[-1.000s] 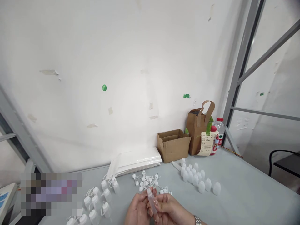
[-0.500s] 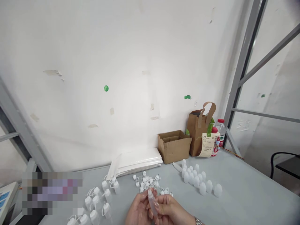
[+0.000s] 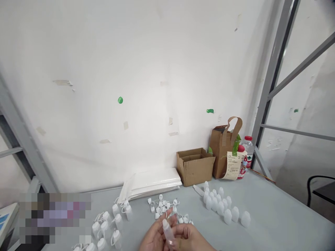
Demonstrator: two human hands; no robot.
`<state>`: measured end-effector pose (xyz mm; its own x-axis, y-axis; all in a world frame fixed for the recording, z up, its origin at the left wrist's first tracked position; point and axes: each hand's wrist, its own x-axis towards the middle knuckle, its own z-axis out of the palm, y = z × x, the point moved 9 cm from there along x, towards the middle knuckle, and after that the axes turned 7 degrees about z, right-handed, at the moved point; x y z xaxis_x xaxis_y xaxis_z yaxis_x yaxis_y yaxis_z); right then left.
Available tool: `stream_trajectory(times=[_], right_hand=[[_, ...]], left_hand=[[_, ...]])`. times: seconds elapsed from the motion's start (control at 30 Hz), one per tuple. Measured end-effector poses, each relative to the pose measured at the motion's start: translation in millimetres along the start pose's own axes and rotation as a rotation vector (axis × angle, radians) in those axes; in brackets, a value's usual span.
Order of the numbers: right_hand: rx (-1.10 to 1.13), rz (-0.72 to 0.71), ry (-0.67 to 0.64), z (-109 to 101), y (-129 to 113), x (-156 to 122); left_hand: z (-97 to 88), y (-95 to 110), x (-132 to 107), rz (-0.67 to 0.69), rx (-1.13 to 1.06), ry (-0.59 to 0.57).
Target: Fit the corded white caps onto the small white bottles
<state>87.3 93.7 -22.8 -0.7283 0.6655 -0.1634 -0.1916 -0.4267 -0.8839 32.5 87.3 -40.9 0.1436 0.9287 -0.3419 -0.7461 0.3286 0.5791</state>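
Observation:
A small translucent squeeze bottle [image 3: 167, 228] without a cap stands tilted between my hands at the bottom centre. My right hand [image 3: 190, 237] is closed round its lower part. Palm up, my left hand [image 3: 154, 237] lies behind and beside the bottle, its fingers stretched apart toward the loose white caps. Just beyond my fingertips is a pile of white caps with loop straps [image 3: 163, 205]; some are hidden behind my hands. Whether my left fingertips touch a cap is unclear.
Several capped bottles [image 3: 118, 221] stand at left. Several uncapped translucent bottles [image 3: 220, 205] stand in rows at right. Along the wall are a stack of white packets [image 3: 153, 179], a cardboard box [image 3: 197, 167], a brown paper bag [image 3: 218, 150] and a red-capped water bottle [image 3: 248, 146].
My left fingers have spread out from the bottle, toward the caps. The bottle has shifted slightly left and down in my right hand. The camera view has tilted slightly.

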Motion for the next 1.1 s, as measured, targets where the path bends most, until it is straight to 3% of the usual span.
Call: stream_trajectory(times=[0.23, 0.37, 0.57, 0.67, 0.77, 0.87, 0.97, 1.1], right_hand=[[-0.126, -0.124, 0.365, -31.1, -15.6, -4.3], [-0.361, -0.171, 0.517, -38.3, -21.7, -10.6], [-0.599, -0.188, 0.579, -36.7, -21.9, -15.7], [-0.561, -0.226, 0.619, -41.5, -29.3, -18.6], [-0.412, -0.258, 0.642, -51.6, -38.6, -19.9], [-0.254, -0.238, 0.642, -62.4, -39.4, -17.0], [-0.203, -0.226, 0.644, -66.9, -35.5, -13.8], [-0.204, -0.216, 0.606, -61.8, -30.0, -10.7]], left_hand=[[-2.0, 22.2, 6.9, 0.227, 0.197, -0.144], [-1.8, 20.0, 3.7, 0.239, 0.281, -0.066], [-0.5, 23.6, -0.5, 0.318, 0.348, 0.013], [-5.0, 42.8, -6.8, 0.461, 0.508, 0.119], [-7.3, 75.0, -17.6, 0.68, 0.849, 0.256], [-9.7, 90.4, -18.4, 0.731, 1.158, 0.314], [-8.1, 84.4, -11.2, 0.733, 1.247, 0.195], [3.0, 49.8, 1.7, 0.724, 1.326, -0.114]])
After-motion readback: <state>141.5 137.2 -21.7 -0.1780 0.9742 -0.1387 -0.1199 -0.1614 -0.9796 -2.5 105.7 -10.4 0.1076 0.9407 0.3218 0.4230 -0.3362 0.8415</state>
